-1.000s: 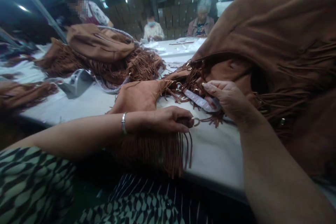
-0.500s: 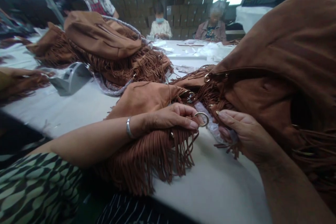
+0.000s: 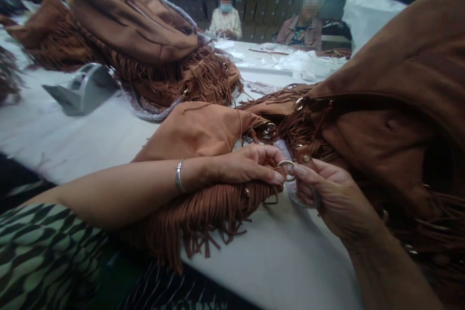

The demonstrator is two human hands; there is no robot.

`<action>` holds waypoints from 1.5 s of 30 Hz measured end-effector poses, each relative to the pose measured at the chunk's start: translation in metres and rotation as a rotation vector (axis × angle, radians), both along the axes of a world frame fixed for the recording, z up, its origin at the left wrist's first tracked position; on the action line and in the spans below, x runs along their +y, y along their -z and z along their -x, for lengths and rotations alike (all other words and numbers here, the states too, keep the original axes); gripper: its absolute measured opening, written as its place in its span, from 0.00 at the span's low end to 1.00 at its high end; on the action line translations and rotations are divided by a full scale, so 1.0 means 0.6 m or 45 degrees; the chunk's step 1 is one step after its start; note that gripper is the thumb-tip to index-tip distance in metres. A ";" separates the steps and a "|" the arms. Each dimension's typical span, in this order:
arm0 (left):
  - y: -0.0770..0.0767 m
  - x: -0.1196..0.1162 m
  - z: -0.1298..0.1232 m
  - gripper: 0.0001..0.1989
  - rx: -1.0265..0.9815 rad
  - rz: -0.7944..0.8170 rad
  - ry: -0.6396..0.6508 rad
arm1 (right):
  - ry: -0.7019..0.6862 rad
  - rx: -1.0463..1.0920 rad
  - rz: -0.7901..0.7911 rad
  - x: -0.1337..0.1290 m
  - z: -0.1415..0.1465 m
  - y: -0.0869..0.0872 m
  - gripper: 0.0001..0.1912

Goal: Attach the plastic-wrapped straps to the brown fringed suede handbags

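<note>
A brown fringed handbag [image 3: 203,128] lies on the table in front of me, its fringe hanging toward the near edge. My left hand [image 3: 250,164] is closed at the bag's side, pinching the leather that carries a gold metal ring [image 3: 286,163]. My right hand [image 3: 327,189] meets the ring from the other side, thumb and fingers pressed together around a brown strap end [image 3: 305,155] with a gold stud. Clear plastic wrap [image 3: 300,196] shows around the strap below. Whether the strap passes through the ring is hidden by my fingers.
Large brown bags [image 3: 410,72] are heaped close on the right. Another pile of fringed bags [image 3: 134,24] stands at the back left, beside a grey curved sheet [image 3: 83,89]. Across the white table [image 3: 261,247], people [image 3: 225,22] sit before stacked cartons [image 3: 254,7].
My right hand has moved left with the strap end and now touches the ring; the gap between my hands has closed. The camera view has tilted down slightly.
</note>
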State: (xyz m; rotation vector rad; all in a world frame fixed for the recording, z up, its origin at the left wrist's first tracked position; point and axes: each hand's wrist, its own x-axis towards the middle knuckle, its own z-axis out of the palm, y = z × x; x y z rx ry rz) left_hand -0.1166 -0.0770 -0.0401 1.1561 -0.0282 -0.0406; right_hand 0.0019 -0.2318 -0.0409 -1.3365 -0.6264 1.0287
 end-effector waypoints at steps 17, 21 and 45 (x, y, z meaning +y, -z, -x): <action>0.013 -0.001 -0.013 0.24 0.192 0.181 0.568 | -0.216 -0.474 -0.133 -0.029 -0.013 -0.011 0.11; 0.018 -0.008 -0.009 0.23 0.238 0.298 0.558 | -0.247 -0.479 -0.076 -0.026 -0.010 -0.015 0.13; 0.015 0.004 -0.005 0.23 0.148 -0.135 0.262 | -0.649 -0.522 0.413 -0.043 -0.050 -0.023 0.24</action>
